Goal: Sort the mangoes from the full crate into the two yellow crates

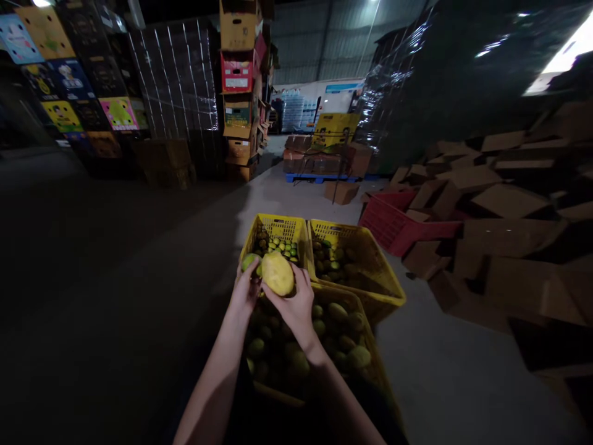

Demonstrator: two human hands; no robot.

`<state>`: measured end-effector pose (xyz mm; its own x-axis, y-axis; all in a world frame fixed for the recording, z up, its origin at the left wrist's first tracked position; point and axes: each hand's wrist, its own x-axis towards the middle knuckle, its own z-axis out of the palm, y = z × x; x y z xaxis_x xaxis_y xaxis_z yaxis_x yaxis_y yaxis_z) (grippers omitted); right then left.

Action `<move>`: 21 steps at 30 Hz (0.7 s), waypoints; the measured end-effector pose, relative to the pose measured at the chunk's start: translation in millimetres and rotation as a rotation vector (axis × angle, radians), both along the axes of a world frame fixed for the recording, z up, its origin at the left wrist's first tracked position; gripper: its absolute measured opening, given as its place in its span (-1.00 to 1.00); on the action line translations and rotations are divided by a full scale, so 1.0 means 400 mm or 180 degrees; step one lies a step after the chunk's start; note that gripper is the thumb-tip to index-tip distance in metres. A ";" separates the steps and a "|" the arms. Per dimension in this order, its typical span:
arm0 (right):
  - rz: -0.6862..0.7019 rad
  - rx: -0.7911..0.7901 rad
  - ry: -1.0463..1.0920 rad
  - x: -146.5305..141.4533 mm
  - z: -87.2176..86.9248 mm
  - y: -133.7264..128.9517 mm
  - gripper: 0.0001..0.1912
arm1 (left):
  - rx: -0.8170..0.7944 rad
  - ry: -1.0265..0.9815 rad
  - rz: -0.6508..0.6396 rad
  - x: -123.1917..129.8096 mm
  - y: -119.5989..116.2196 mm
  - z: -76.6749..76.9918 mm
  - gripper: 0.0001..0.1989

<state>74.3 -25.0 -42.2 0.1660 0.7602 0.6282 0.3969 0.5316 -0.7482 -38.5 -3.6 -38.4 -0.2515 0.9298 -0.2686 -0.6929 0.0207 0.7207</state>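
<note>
My right hand (299,303) is closed around a large, oval yellow fruit (278,273), thumb underneath and fingers on its right side. Beside it, my left hand (245,287) grips a smaller green fruit (251,262). Both hands are over the near edge of the left yellow crate (282,220), which has small yellow-green fruits (280,247) in it. Beneath my forearms, the front crate (370,327) holds larger, dull green oval fruits (338,312), partly in shadow. The exact kind of fruit is unclear.
A right-hand yellow crate (384,272) contains more fruits. Beyond it are a red crate (393,222) and a heap of cardboard boxes (504,247). Stacked cartons (238,117) and a blue pallet (319,178) stand farther back. Grey floor (185,247) extends left.
</note>
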 end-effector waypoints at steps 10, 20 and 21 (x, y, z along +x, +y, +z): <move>-0.0038 -0.0347 0.0936 0.033 -0.012 0.053 -0.32 | 0.1307 0.1946 0.0511 -0.018 -0.038 0.043 -0.35; 0.0102 0.0030 0.0887 0.013 0.000 0.026 -0.35 | 0.1694 0.2737 0.0781 -0.018 -0.071 0.069 -0.41; 0.0251 -0.0052 0.0976 0.017 0.006 0.026 -0.34 | 0.1664 0.2702 0.0736 -0.021 -0.069 0.067 -0.40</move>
<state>81.3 -14.5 -39.9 0.2858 0.7879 0.5455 0.1096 0.5386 -0.8354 -46.7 -31.0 -11.7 -0.3579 0.7842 0.5069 0.1031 -0.5063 0.8562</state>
